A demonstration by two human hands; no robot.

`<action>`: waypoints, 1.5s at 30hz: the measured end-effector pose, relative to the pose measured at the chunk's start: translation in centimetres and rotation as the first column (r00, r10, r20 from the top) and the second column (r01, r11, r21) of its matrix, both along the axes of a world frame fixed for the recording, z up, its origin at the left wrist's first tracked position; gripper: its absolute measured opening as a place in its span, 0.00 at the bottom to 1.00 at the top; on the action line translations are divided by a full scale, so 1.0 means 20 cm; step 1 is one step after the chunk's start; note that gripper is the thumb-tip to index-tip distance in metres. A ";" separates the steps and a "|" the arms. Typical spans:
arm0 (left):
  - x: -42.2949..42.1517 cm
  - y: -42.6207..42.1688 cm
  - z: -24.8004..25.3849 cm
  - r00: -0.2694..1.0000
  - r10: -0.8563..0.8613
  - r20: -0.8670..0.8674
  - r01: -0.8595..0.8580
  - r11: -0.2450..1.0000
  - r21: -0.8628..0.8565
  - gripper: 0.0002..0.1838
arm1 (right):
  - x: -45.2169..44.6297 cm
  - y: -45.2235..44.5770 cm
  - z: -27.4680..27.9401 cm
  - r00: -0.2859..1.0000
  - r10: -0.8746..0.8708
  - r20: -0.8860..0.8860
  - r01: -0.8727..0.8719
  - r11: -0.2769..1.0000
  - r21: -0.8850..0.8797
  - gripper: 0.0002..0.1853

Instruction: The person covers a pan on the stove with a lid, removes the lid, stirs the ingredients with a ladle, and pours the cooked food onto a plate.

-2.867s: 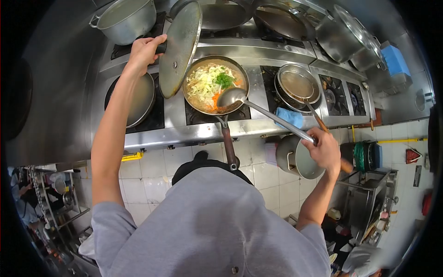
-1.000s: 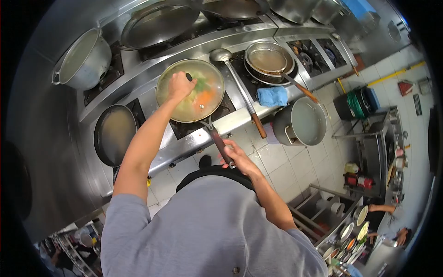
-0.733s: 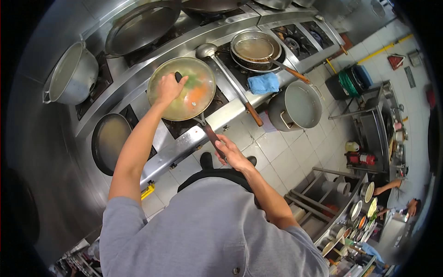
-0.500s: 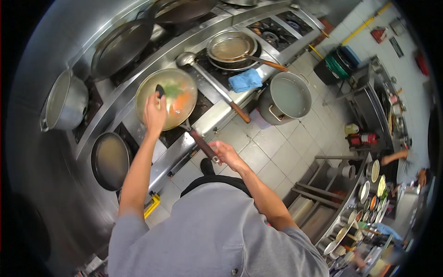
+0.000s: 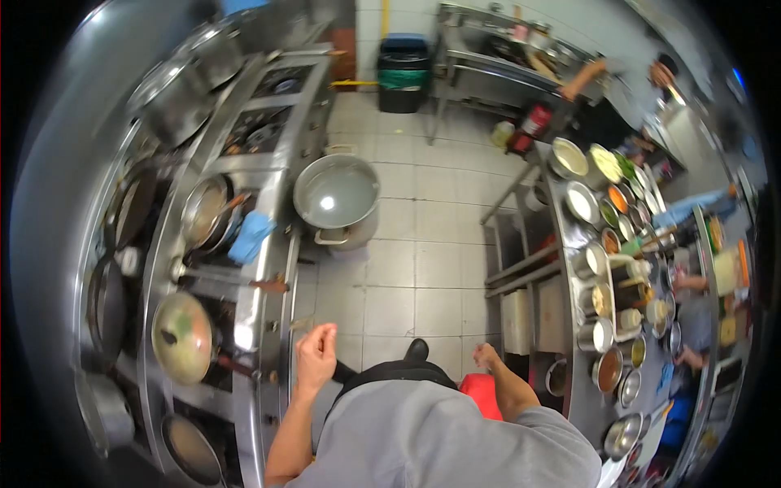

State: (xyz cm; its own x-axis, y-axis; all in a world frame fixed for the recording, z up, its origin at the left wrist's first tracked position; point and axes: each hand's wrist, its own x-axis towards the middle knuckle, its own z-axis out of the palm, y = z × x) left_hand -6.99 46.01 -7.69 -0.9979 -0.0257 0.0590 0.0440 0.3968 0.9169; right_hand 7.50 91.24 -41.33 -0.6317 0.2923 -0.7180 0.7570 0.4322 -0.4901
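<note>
My left hand (image 5: pixel 316 355) is raised over the floor beside the stove front, its fingers curled together and nothing visible in them. Left of it, a frying pan under a see-through lid (image 5: pixel 189 358) with a black knob sits on the stove. Green and orange food shows through the lid, and the brown pan handle (image 5: pixel 236 368) points toward my hand. My right hand (image 5: pixel 486 356) hangs at my right side near the prep table, small and slightly blurred, a finger apart and nothing seen in it. A red item (image 5: pixel 482 396) shows beside that forearm.
A large pot of cloudy liquid (image 5: pixel 335 195) stands on the floor by the stove. A blue cloth (image 5: pixel 252 237) and a ladle (image 5: pixel 220 278) lie along the stove. At right, the prep table (image 5: pixel 561 268) carries several bowls and containers. Another person (image 5: pixel 626 98) works at the back right.
My left hand has let go of the lid knob and moved away from the pan. My right hand has left the pan handle. The view has turned right toward the aisle and prep table.
</note>
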 end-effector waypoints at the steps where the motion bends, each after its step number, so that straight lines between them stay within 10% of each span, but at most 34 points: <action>1: -0.01 0.09 0.00 0.984 -0.156 0.081 0.169 0.967 -0.192 0.04 | 0.08 0.08 0.03 0.998 0.030 -0.056 -0.024 0.994 0.103 0.13; 4: -0.06 0.40 -0.07 0.902 -0.429 0.050 0.421 0.848 -0.322 0.05 | 0.28 0.28 -0.14 0.982 -0.032 -0.186 0.077 0.967 0.241 0.13; 7: -0.06 0.71 -0.09 0.827 -0.561 -0.034 0.538 0.808 -0.242 0.05 | 0.41 0.33 -0.29 0.747 0.658 -0.095 -0.574 0.710 0.407 0.15; 9: -0.07 0.86 -0.10 0.779 -0.627 0.019 0.611 0.753 -0.244 0.04 | 0.41 0.15 -0.15 0.996 -0.077 -0.054 0.078 0.996 0.031 0.16; 13: -0.13 1.11 -0.07 0.574 -0.812 0.104 0.752 0.473 -0.459 0.04 | 0.46 -0.01 -0.05 0.981 -0.192 0.011 0.192 0.981 0.004 0.16; 16: -0.14 1.28 -0.11 0.513 -0.854 -0.085 0.801 0.512 -0.312 0.03 | 0.64 -0.17 -0.22 0.932 -0.361 0.030 0.357 0.930 0.091 0.16; 22: -0.23 1.51 -0.07 0.341 -0.900 0.271 0.860 0.182 -0.477 0.06 | 0.79 -0.16 -0.18 0.712 -0.698 0.077 0.668 0.640 -0.379 0.10; 28: -0.41 1.75 -0.29 0.183 -0.980 0.077 0.929 0.147 -0.339 0.07 | 0.68 0.08 0.02 0.898 -0.433 0.072 0.434 0.901 0.001 0.19; 34: -0.64 2.01 -0.22 -0.078 -0.985 0.156 0.935 -0.126 -0.333 0.04 | 0.38 0.08 0.14 0.749 -0.656 -0.095 0.656 0.713 0.247 0.17; 37: -0.78 2.12 -0.25 -0.217 -0.963 0.158 0.817 -0.268 -0.511 0.04 | 0.22 0.00 0.25 0.540 -0.839 -0.064 0.840 0.532 0.105 0.14; 41: -0.91 2.18 -0.35 -0.129 -0.986 -0.102 0.955 -0.096 -0.281 0.04 | 0.12 -0.13 0.08 0.531 -0.815 -0.232 0.841 0.540 0.027 0.14; 45: -1.11 2.19 -0.39 -0.093 -0.978 0.186 0.977 -0.126 -0.170 0.06 | 0.09 -0.17 0.03 0.520 -0.805 -0.284 0.853 0.509 0.118 0.19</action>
State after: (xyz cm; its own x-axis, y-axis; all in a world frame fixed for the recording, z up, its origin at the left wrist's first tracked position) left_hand -29.19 89.83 -15.40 0.0792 0.9891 -0.1243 0.5572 0.0595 0.8282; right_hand 9.35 87.80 -40.77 -0.1150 0.8758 -0.4687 0.7380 -0.2405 -0.6304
